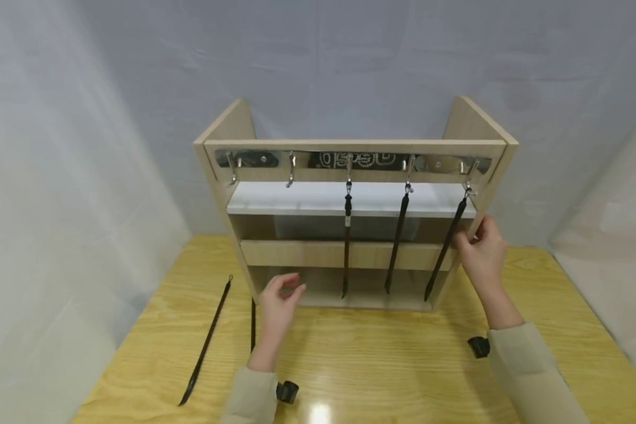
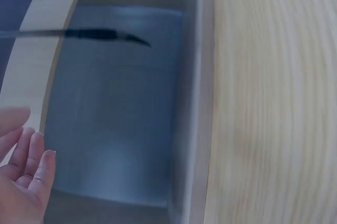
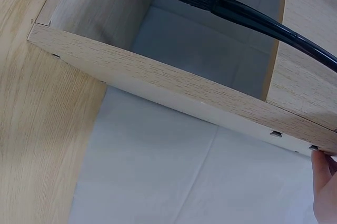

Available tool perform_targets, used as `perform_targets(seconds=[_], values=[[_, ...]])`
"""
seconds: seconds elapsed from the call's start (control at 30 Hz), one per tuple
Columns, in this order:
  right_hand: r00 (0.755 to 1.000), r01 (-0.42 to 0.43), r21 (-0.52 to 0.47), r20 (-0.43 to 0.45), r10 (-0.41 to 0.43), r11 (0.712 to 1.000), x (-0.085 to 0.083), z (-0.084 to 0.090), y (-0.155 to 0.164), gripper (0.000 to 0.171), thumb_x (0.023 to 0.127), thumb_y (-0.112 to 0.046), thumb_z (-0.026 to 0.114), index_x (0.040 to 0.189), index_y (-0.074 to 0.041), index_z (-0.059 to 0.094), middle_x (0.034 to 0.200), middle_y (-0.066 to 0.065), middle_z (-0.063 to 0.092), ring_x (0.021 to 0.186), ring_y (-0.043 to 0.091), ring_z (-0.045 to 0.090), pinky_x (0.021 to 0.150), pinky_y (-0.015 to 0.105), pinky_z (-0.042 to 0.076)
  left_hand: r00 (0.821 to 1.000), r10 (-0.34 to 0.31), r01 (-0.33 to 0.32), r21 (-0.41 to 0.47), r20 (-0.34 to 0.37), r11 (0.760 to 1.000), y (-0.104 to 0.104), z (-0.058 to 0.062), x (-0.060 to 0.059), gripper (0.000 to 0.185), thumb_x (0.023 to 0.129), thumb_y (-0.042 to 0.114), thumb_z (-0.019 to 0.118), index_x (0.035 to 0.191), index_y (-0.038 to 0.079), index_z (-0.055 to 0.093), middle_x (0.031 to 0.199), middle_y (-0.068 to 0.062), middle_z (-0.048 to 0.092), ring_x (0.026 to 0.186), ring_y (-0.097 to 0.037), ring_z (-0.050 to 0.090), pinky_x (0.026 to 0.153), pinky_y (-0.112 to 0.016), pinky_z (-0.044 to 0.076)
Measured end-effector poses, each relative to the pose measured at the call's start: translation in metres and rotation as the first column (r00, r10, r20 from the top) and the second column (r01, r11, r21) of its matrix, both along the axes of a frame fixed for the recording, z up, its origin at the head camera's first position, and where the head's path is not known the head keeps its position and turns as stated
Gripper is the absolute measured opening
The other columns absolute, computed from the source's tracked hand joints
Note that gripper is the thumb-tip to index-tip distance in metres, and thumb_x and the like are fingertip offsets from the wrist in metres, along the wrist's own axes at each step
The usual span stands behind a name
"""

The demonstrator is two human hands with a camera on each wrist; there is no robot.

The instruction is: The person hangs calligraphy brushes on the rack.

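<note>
While brushes hang, right hand pinches one, rail writing unreadable

rack: pale beige wood grain, white shelf board inside
hook rail: shiny silver, mirroring dark shapes with white dotted marks
3 hung brushes: black handles and tips; the middle one carries a small white label
2 loose brushes: black
tabletop: yellow plywood, wavy grain, glossy white glare spot
backdrop: pale grey-white cloth
sleeves: light beige
wrist cameras: black
</note>
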State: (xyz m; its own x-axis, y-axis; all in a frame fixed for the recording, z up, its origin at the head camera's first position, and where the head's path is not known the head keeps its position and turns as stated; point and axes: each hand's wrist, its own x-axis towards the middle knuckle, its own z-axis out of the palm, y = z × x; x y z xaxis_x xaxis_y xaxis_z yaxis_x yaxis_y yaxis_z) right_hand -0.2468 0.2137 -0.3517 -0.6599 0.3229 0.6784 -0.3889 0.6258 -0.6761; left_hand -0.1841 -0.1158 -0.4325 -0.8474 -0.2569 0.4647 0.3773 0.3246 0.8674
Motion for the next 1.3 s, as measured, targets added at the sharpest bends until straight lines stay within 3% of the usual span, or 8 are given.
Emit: perform_targets(seconds=[0.1,0.2,0.37,0.5,0.73,0.83,0.97,1.3], values=[[1.000,-0.008,0.001,0.006,0.008,1.000,0.000,0.000,0.000,0.021,0.073,0.003,0.056,0.094,0.010,0.054,0.077,0.020,0.059,0.066,-0.006,0.051,0.051,0.001,0.036,0.999,0.024,-0.024,-0.021,0.022,1.000,-0.012,-0.004,0.001,0.020,0.074,-0.004,0.066,0.093,-0.007,0.061,0.090,-0.018,0.059,0.084,-0.031,0.057,0.070,-0.039,0.052],[1.000,-0.016,0.000,0.004,0.016,1.000,-0.001,-0.001,0.000,0.019,0.074,0.003,0.056,0.092,0.009,0.055,0.077,0.020,0.060,0.065,-0.013,0.046,0.050,0.001,0.036,0.998,0.042,-0.040,-0.033,0.038,0.999,-0.023,-0.008,0.001,0.020,0.075,-0.005,0.066,0.094,-0.007,0.061,0.090,-0.018,0.058,0.084,-0.031,0.057,0.071,-0.038,0.052],[1.000,-0.002,0.006,-0.002,0.002,1.000,-0.002,0.000,0.000,0.020,0.074,0.003,0.056,0.093,0.009,0.055,0.077,0.019,0.060,0.067,0.008,0.057,0.050,0.001,0.036,0.997,0.054,-0.049,-0.092,0.047,0.995,-0.034,-0.010,0.004,0.020,0.074,-0.005,0.066,0.094,-0.008,0.061,0.090,-0.018,0.059,0.083,-0.029,0.058,0.069,-0.028,0.053],[1.000,-0.011,0.001,0.000,0.011,1.000,-0.002,0.001,-0.001,0.020,0.073,0.005,0.055,0.093,0.010,0.054,0.078,0.021,0.059,0.073,0.026,0.060,0.052,0.000,0.035,0.997,0.059,-0.053,-0.137,0.045,0.989,-0.043,-0.012,0.008,0.021,0.074,-0.006,0.066,0.094,-0.007,0.061,0.089,-0.019,0.060,0.080,-0.029,0.059,0.066,-0.030,0.053],[0.999,-0.033,-0.006,0.011,0.033,0.999,-0.001,0.000,-0.002,0.020,0.073,0.006,0.054,0.092,0.012,0.052,0.080,0.025,0.059,0.077,0.035,0.060,0.052,-0.001,0.034,0.990,0.142,-0.131,-0.249,0.027,0.960,-0.069,-0.015,0.019,0.020,0.073,-0.007,0.066,0.092,-0.008,0.062,0.085,-0.019,0.061,0.078,-0.029,0.059,0.064,-0.036,0.053],[1.000,-0.019,0.001,0.010,0.019,1.000,0.000,0.000,-0.002,0.020,0.073,0.006,0.055,0.092,0.011,0.052,0.078,0.024,0.059,0.069,0.011,0.060,0.051,-0.001,0.034,0.980,0.189,-0.162,-0.302,0.063,0.939,-0.085,-0.017,0.025,0.021,0.074,-0.005,0.067,0.094,-0.007,0.062,0.089,-0.018,0.061,0.080,-0.030,0.059,0.064,-0.037,0.053],[1.000,-0.012,-0.004,0.006,0.012,1.000,0.002,0.000,-0.002,0.019,0.074,0.006,0.055,0.091,0.011,0.052,0.074,0.023,0.058,0.061,-0.016,0.042,0.050,0.000,0.034,0.966,0.238,-0.188,-0.355,0.104,0.916,-0.105,-0.022,0.031,0.022,0.075,-0.002,0.066,0.096,-0.006,0.061,0.093,-0.019,0.060,0.082,-0.029,0.059,0.066,-0.039,0.052],[1.000,-0.002,0.008,0.006,0.002,1.000,0.002,0.001,0.000,0.019,0.074,0.004,0.055,0.091,0.011,0.053,0.076,0.023,0.060,0.062,-0.019,0.040,0.050,0.000,0.033,0.945,0.297,-0.204,-0.463,0.137,0.862,-0.142,-0.034,0.040,0.024,0.076,-0.002,0.065,0.098,-0.009,0.059,0.092,-0.024,0.060,0.081,-0.035,0.058,0.065,-0.043,0.052]])
